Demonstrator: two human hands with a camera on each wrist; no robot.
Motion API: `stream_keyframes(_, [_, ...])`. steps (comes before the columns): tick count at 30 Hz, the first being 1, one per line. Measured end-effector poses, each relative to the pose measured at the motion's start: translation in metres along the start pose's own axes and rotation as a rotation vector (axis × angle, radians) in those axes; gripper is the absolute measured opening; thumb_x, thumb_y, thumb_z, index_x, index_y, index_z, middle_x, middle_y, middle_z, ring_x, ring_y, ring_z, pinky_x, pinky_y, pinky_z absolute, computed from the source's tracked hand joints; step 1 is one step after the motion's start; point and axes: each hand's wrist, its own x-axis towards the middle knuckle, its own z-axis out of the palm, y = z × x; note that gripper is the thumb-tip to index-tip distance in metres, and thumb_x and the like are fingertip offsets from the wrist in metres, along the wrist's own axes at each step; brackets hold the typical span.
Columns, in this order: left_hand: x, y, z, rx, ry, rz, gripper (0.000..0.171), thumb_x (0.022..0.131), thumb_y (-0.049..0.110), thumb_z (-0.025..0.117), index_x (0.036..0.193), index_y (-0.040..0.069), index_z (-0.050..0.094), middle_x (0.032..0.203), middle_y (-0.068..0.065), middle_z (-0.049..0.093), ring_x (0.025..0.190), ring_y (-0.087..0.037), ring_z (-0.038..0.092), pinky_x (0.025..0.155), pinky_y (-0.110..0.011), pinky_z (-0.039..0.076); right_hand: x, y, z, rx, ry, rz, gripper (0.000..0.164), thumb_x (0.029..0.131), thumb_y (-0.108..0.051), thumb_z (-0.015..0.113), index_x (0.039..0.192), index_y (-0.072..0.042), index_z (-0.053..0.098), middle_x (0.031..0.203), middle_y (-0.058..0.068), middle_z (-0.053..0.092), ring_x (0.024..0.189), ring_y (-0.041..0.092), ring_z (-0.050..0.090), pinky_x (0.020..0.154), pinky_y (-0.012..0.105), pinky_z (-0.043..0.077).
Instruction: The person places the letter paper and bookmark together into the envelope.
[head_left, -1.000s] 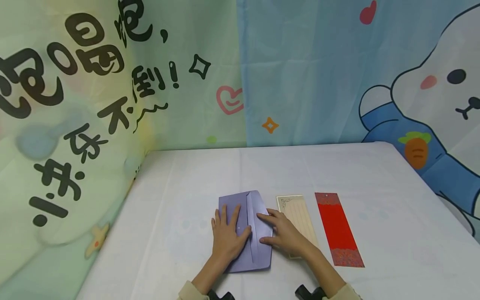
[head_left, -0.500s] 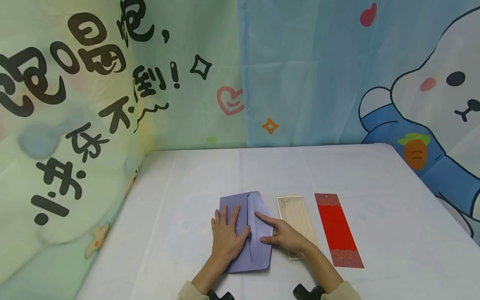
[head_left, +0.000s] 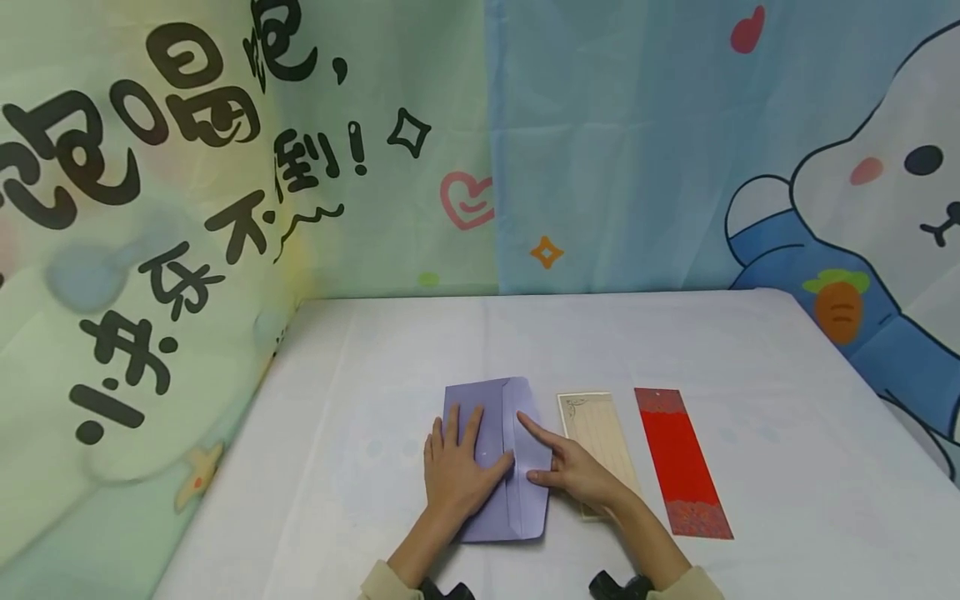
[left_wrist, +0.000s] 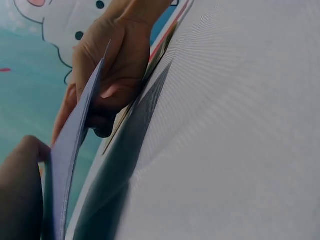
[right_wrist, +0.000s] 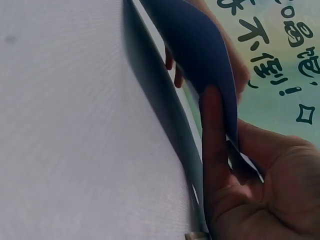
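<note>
A purple envelope with a lengthwise flap on its right side lies at the near middle of the white table. My left hand rests on its left part, fingers spread and straight. At the right edge, my right hand pinches the envelope, index finger stretched along the top of the flap and thumb nearer me. In the right wrist view, fingers of that hand lie on both faces of the purple paper. The left wrist view shows the envelope's edge raised, with a shadow beneath.
Right of the envelope lies a pale cream card with a thin border, partly under the right forearm. Further right is a long red packet with patterned ends. A printed cloth backdrop stands behind the table.
The right index finger has straightened and points further up along the flap. The left hand keeps its place on the envelope. The head view has shifted slightly.
</note>
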Motion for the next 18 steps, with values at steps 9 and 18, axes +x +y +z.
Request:
stream_keyframes(9, [0.0047, 0.0077, 0.0004, 0.021, 0.103, -0.027, 0.094, 0.063, 0.078, 0.053, 0.142, 0.028, 0.038, 0.15, -0.005, 0.025, 0.103, -0.036, 0.044, 0.079, -0.045, 0.038, -0.0007, -0.0023, 0.0027, 0.065, -0.014, -0.07, 0.081, 0.083, 0.004, 0.061, 0.148, -0.012, 0.015, 0.151, 0.018, 0.004, 0.077, 0.023, 0.063, 0.072, 0.036, 0.051])
stream_keyframes(18, [0.0049, 0.0083, -0.0023, -0.058, 0.12, -0.078, 0.085, 0.058, 0.051, 0.067, 0.137, 0.027, 0.046, 0.145, -0.005, 0.032, 0.08, -0.029, 0.043, 0.05, -0.03, 0.037, -0.0002, -0.0027, 0.0029, 0.05, -0.018, -0.053, 0.081, 0.084, 0.005, 0.06, 0.148, -0.01, 0.013, 0.143, 0.026, 0.02, 0.075, 0.024, 0.064, 0.069, 0.038, 0.052])
